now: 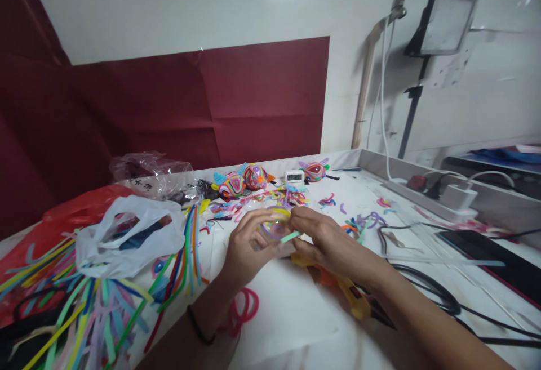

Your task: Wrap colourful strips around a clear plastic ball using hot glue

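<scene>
My left hand (251,240) is closed around the left side of a round ornament (276,226) covered in coiled yellow and purple fuzzy strips. From the other side, my right hand (319,237) pinches a short light-green pipe cleaner (290,237) against the ornament's near face. My fingers hide part of the ornament. Beneath my right wrist lies a yellow-and-orange glue gun (353,297) with a dark tip, partly covered by the forearm. A looped pink pipe cleaner (245,309) rests on the white tabletop beside my left forearm.
Colourful finished ornaments (231,184) and a small white digital timer (295,176) stand at the back. Bundled pipe cleaners (99,313) and a white plastic bag (127,235) fill the left. Black cables (426,285), a phone (494,263) and a power strip (435,198) occupy the right.
</scene>
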Action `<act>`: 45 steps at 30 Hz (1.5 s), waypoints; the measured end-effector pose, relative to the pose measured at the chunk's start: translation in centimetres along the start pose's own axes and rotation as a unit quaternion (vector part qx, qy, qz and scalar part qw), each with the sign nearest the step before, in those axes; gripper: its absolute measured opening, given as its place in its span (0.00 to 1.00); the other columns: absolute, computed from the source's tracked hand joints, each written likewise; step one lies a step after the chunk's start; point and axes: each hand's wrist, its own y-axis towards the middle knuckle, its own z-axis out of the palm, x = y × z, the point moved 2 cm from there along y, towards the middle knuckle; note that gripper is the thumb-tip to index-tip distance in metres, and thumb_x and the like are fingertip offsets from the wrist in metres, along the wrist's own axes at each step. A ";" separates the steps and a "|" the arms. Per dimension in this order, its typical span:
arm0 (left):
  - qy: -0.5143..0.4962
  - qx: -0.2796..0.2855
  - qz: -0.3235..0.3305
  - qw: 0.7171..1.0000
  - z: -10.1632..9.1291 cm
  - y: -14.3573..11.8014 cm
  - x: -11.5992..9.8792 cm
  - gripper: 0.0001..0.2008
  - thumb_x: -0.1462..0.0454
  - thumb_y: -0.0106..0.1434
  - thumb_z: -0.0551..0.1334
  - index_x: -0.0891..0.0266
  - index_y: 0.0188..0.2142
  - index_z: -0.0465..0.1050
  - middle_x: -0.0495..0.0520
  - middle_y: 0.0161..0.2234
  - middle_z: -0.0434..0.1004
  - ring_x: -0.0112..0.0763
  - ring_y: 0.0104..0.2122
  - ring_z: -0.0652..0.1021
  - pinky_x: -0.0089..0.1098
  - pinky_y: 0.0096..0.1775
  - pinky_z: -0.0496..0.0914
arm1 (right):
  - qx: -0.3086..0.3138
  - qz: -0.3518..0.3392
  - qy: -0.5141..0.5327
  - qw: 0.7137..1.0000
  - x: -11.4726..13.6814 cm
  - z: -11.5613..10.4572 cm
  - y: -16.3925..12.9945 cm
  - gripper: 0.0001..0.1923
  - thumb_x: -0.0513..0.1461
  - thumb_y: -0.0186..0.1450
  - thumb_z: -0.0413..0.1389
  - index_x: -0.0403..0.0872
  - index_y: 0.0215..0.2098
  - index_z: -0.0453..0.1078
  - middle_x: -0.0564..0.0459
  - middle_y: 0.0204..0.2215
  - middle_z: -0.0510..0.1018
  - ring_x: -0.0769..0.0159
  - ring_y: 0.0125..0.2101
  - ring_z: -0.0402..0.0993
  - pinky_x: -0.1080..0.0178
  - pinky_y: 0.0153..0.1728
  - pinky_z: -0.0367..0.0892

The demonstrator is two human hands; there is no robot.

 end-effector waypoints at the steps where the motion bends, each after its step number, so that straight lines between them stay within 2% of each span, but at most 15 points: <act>1: -0.009 -0.014 -0.011 1.000 -0.2 0.0 0.2 0.16 0.65 0.54 0.67 0.59 0.44 0.75 0.59 0.49 0.72 0.28 0.29 0.76 0.27 0.25 0.72 | -0.008 0.006 0.021 1.000 -0.1 -0.1 0.0 0.11 0.28 0.60 0.49 0.45 0.37 0.69 0.49 0.33 0.71 0.63 0.35 0.67 0.62 0.37 0.63; 3: -0.027 -0.060 -0.044 0.997 -0.6 0.2 0.6 0.17 0.61 0.56 0.67 0.60 0.46 0.74 0.60 0.52 0.70 0.26 0.27 0.75 0.27 0.25 0.71 | -0.022 0.026 0.068 0.997 -0.4 -0.5 0.0 0.10 0.29 0.61 0.50 0.45 0.37 0.69 0.51 0.33 0.70 0.64 0.34 0.67 0.62 0.37 0.62; 5: -0.057 -0.104 -0.094 0.989 -0.9 0.3 1.0 0.16 0.58 0.58 0.65 0.61 0.44 0.74 0.59 0.51 0.71 0.28 0.30 0.77 0.28 0.28 0.72 | -0.025 0.046 0.120 0.991 -0.4 -0.9 0.2 0.07 0.31 0.63 0.51 0.45 0.36 0.70 0.53 0.32 0.70 0.66 0.33 0.66 0.64 0.36 0.62; 7: -0.107 -0.118 -0.156 0.975 -1.0 0.3 1.4 0.16 0.57 0.59 0.64 0.62 0.45 0.73 0.59 0.49 0.73 0.33 0.37 0.78 0.29 0.35 0.72 | -0.023 0.067 0.180 0.981 -0.3 -1.3 0.3 0.06 0.35 0.65 0.52 0.46 0.33 0.70 0.55 0.30 0.68 0.68 0.31 0.65 0.65 0.34 0.61; 9: -0.179 -0.106 -0.212 0.955 -0.7 0.3 1.8 0.18 0.56 0.61 0.63 0.63 0.47 0.73 0.59 0.49 0.75 0.36 0.45 0.77 0.30 0.42 0.71 | -0.026 0.100 0.249 0.963 -0.2 -1.4 0.4 0.07 0.40 0.66 0.53 0.46 0.31 0.70 0.56 0.29 0.67 0.69 0.30 0.63 0.66 0.32 0.60; 12: -0.316 -0.070 -0.263 0.909 0.2 0.1 2.0 0.21 0.52 0.62 0.62 0.62 0.50 0.73 0.59 0.52 0.75 0.40 0.51 0.74 0.32 0.44 0.71 | -0.030 0.170 0.368 0.914 -0.4 -1.0 0.2 0.11 0.45 0.63 0.58 0.46 0.30 0.70 0.56 0.28 0.68 0.69 0.29 0.63 0.66 0.31 0.59; 15: -0.425 -0.035 -0.291 0.857 1.0 0.0 1.8 0.24 0.49 0.62 0.61 0.62 0.51 0.73 0.60 0.52 0.76 0.42 0.50 0.75 0.35 0.43 0.72 | -0.048 0.228 0.469 0.852 -0.8 -0.2 0.1 0.13 0.47 0.57 0.63 0.46 0.31 0.70 0.57 0.26 0.70 0.70 0.28 0.63 0.66 0.31 0.59; 17: -0.466 -0.017 -0.300 0.833 1.3 -0.1 1.5 0.24 0.49 0.62 0.62 0.63 0.50 0.74 0.60 0.50 0.77 0.41 0.49 0.76 0.35 0.44 0.72 | -0.064 0.253 0.513 0.818 -1.0 0.4 0.1 0.14 0.46 0.53 0.66 0.45 0.29 0.71 0.58 0.23 0.68 0.71 0.25 0.60 0.66 0.29 0.57; 20: -0.489 -0.016 -0.314 0.813 1.3 -0.1 1.1 0.21 0.51 0.63 0.61 0.64 0.48 0.75 0.59 0.45 0.80 0.40 0.46 0.78 0.36 0.44 0.73 | -0.087 0.276 0.563 0.774 -1.3 1.0 0.3 0.15 0.44 0.50 0.68 0.44 0.26 0.70 0.60 0.20 0.65 0.74 0.22 0.55 0.68 0.26 0.53; 23: -0.480 -0.027 -0.344 0.806 1.2 -0.2 1.1 0.19 0.53 0.65 0.59 0.65 0.46 0.75 0.60 0.40 0.82 0.40 0.40 0.80 0.38 0.40 0.75 | -0.112 0.292 0.605 0.732 -1.3 1.4 0.5 0.15 0.42 0.47 0.70 0.43 0.26 0.72 0.60 0.19 0.64 0.75 0.22 0.55 0.69 0.25 0.54; 28: -0.486 -0.026 -0.365 0.794 1.2 -0.2 1.3 0.19 0.55 0.69 0.53 0.67 0.44 0.75 0.62 0.38 0.81 0.40 0.35 0.81 0.38 0.34 0.75 | -0.143 0.296 0.664 0.672 -1.3 1.6 0.6 0.13 0.39 0.47 0.70 0.43 0.23 0.71 0.60 0.19 0.63 0.77 0.20 0.52 0.71 0.20 0.52; 31: -0.503 -0.029 -0.365 0.783 1.3 -0.3 1.4 0.16 0.56 0.68 0.56 0.68 0.41 0.75 0.60 0.35 0.81 0.39 0.33 0.80 0.39 0.33 0.75 | -0.158 0.300 0.676 0.654 -1.4 1.7 0.6 0.14 0.39 0.47 0.70 0.44 0.20 0.68 0.61 0.18 0.61 0.77 0.19 0.51 0.72 0.18 0.53; 35: -0.529 -0.035 -0.339 0.777 1.6 -0.6 1.7 0.12 0.59 0.65 0.61 0.67 0.41 0.75 0.58 0.35 0.81 0.37 0.33 0.80 0.37 0.32 0.75 | -0.165 0.308 0.687 0.636 -1.8 1.9 0.5 0.13 0.38 0.48 0.69 0.45 0.25 0.70 0.60 0.21 0.66 0.76 0.19 0.56 0.71 0.18 0.58; 39: -0.554 -0.027 -0.303 0.775 1.7 -0.8 1.7 0.10 0.63 0.62 0.65 0.65 0.41 0.75 0.56 0.36 0.81 0.34 0.32 0.80 0.33 0.33 0.74 | -0.169 0.308 0.691 0.632 -2.3 2.3 0.3 0.11 0.37 0.51 0.67 0.46 0.25 0.68 0.59 0.21 0.68 0.74 0.19 0.60 0.71 0.18 0.61; 45: -0.587 -0.027 -0.304 0.750 1.8 -0.9 1.6 0.07 0.64 0.61 0.65 0.65 0.39 0.75 0.55 0.34 0.80 0.33 0.30 0.80 0.31 0.31 0.74 | -0.160 0.306 0.696 0.630 -1.8 2.6 0.3 0.09 0.39 0.53 0.65 0.46 0.24 0.69 0.60 0.18 0.66 0.73 0.19 0.59 0.69 0.21 0.63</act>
